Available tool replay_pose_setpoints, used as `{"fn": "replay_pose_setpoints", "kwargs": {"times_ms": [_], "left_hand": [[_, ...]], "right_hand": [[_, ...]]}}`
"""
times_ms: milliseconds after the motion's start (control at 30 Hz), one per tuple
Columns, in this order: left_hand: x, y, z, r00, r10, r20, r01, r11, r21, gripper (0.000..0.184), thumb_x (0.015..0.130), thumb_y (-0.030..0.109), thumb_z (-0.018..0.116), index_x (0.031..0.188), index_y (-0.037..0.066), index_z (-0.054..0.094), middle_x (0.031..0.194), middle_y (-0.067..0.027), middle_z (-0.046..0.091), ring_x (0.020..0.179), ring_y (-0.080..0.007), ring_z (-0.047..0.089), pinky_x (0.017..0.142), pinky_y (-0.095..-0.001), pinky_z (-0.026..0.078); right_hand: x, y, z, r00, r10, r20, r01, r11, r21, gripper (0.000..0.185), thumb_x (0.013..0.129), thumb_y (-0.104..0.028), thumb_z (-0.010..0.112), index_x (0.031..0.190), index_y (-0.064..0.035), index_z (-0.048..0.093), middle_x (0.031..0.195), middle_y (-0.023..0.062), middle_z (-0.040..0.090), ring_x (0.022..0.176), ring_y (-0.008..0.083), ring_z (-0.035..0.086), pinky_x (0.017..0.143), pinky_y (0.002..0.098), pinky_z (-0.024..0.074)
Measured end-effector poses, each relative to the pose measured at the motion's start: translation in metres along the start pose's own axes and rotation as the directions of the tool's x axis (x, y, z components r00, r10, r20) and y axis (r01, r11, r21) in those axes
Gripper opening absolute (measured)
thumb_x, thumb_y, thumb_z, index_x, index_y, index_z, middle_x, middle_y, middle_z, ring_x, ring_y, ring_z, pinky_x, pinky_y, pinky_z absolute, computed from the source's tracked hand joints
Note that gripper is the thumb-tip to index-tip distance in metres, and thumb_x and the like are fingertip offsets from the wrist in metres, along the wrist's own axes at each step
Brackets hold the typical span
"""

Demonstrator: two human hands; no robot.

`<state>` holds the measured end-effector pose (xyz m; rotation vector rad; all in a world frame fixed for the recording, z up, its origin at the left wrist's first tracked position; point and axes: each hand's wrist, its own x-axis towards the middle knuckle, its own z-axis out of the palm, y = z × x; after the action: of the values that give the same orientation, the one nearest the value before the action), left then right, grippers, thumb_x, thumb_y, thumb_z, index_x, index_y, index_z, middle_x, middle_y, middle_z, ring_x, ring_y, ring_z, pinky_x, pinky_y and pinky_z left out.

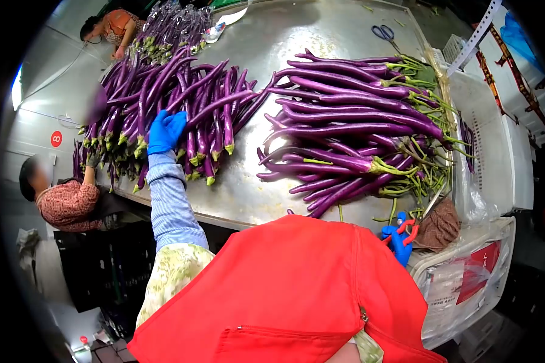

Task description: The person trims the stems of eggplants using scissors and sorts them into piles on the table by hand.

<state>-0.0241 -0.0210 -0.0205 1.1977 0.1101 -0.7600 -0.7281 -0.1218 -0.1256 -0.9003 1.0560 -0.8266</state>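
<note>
Left hand at the left eggplant heap on the desk, fingers partly curled; cannot tell whether they grip one. Right hand near the desk's front edge, fingers closed around red-handled scissors. Right eggplant heap lies on the desk, stems pointing right.

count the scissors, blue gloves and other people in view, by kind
Blue gloves: 2, on the left hand and the right hand
Scissors: 2, red-handled pair in the right hand, dark-handled pair on the table
Other people: 2, one in a patterned reddish top, one in orange
Total: 6
</note>
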Motion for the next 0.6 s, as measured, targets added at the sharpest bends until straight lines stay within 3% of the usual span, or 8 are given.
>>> {"fn": "replay_pose_setpoints", "kwargs": {"times_ms": [67, 100, 133, 167, 200, 333, 467, 600], "left_hand": [[-0.052, -0.005, 0.045, 0.938, 0.343, -0.052, -0.246, 0.765, 0.595, 0.031, 0.087, 0.030, 0.063, 0.097, 0.001, 0.060, 0.093, -0.0134, 0.067, 0.082, -0.0266, 0.066, 0.072, -0.0301, 0.054], [-0.064, -0.014, 0.051, 0.774, 0.625, 0.105, -0.451, 0.426, 0.784, 0.035, 0.084, 0.036, 0.066, 0.093, 0.002, 0.064, 0.090, -0.0111, 0.066, 0.075, -0.0223, 0.065, 0.065, -0.0293, 0.051], [-0.061, -0.028, 0.052, 0.389, 0.728, 0.565, -0.690, -0.177, 0.702, 0.042, 0.079, 0.040, 0.069, 0.102, 0.004, 0.064, 0.090, -0.0106, 0.066, 0.080, -0.0229, 0.064, 0.070, -0.0318, 0.050], [-0.096, -0.020, 0.081, 0.344, 0.431, 0.834, -0.555, -0.623, 0.551, 0.058, 0.072, 0.047, 0.072, 0.116, 0.012, 0.060, 0.111, -0.0120, 0.060, 0.105, -0.0301, 0.056, 0.091, -0.0427, 0.043], [-0.101, -0.036, 0.083, 0.455, 0.298, 0.839, -0.350, -0.807, 0.476, 0.072, 0.068, 0.056, 0.069, 0.129, 0.020, 0.051, 0.136, -0.0131, 0.043, 0.126, -0.0376, 0.036, 0.103, -0.0555, 0.025], [-0.050, -0.031, 0.061, 0.613, 0.364, 0.701, -0.184, -0.798, 0.574, 0.084, 0.067, 0.069, 0.061, 0.137, 0.026, 0.041, 0.147, -0.0127, 0.026, 0.135, -0.0402, 0.023, 0.103, -0.0649, 0.015], [-0.055, -0.021, 0.065, 0.742, 0.251, 0.621, -0.270, -0.736, 0.621, 0.097, 0.060, 0.074, 0.063, 0.139, 0.026, 0.036, 0.150, -0.0141, 0.019, 0.133, -0.0474, 0.021, 0.099, -0.0707, 0.018], [-0.070, -0.016, 0.050, 0.767, 0.063, 0.638, -0.339, -0.805, 0.487, 0.091, 0.060, 0.059, 0.073, 0.137, 0.025, 0.040, 0.148, -0.0144, 0.021, 0.132, -0.0443, 0.026, 0.099, -0.0666, 0.023]], "right_hand": [[0.009, 0.004, 0.008, 1.000, -0.028, 0.008, 0.028, 0.999, 0.027, 0.064, 0.088, -0.011, 0.055, 0.143, 0.0006, 0.024, 0.089, 0.0053, 0.061, 0.075, 0.0114, 0.053, 0.072, 0.0250, 0.0417], [0.008, 0.022, 0.001, 0.998, -0.051, 0.024, 0.051, 0.999, 0.019, 0.066, 0.088, -0.010, 0.055, 0.144, 0.0001, 0.022, 0.091, 0.0057, 0.061, 0.075, 0.0119, 0.053, 0.072, 0.0254, 0.0417], [0.008, 0.041, -0.005, 0.996, -0.074, 0.041, 0.073, 0.997, 0.012, 0.067, 0.089, -0.010, 0.055, 0.145, -0.0005, 0.019, 0.093, 0.0062, 0.060, 0.075, 0.0124, 0.052, 0.072, 0.0258, 0.0417], [0.004, 0.041, 0.001, 0.999, -0.050, 0.021, 0.049, 0.996, 0.076, 0.068, 0.088, -0.010, 0.055, 0.145, -0.0007, 0.018, 0.094, 0.0065, 0.060, 0.075, 0.0127, 0.052, 0.072, 0.0262, 0.0420], [0.006, 0.031, 0.003, 0.999, -0.034, 0.004, 0.033, 0.992, 0.119, 0.069, 0.088, -0.010, 0.054, 0.146, -0.0009, 0.017, 0.096, 0.0069, 0.060, 0.076, 0.0131, 0.052, 0.072, 0.0265, 0.0422], [0.006, 0.003, 0.017, 0.997, 0.080, -0.002, -0.079, 0.988, 0.134, 0.068, 0.084, -0.008, 0.059, 0.142, 0.0022, 0.024, 0.086, 0.0049, 0.058, 0.069, 0.0109, 0.051, 0.069, 0.0247, 0.0432], [0.021, -0.001, 0.031, 0.994, 0.102, -0.035, -0.099, 0.992, 0.077, 0.068, 0.084, -0.008, 0.059, 0.142, 0.0017, 0.025, 0.085, 0.0048, 0.057, 0.068, 0.0109, 0.051, 0.068, 0.0248, 0.0430], [0.039, -0.012, 0.046, 0.990, 0.107, -0.094, -0.106, 0.994, 0.022, 0.069, 0.084, -0.007, 0.060, 0.142, 0.0012, 0.025, 0.085, 0.0047, 0.057, 0.068, 0.0109, 0.051, 0.068, 0.0250, 0.0429]]}}
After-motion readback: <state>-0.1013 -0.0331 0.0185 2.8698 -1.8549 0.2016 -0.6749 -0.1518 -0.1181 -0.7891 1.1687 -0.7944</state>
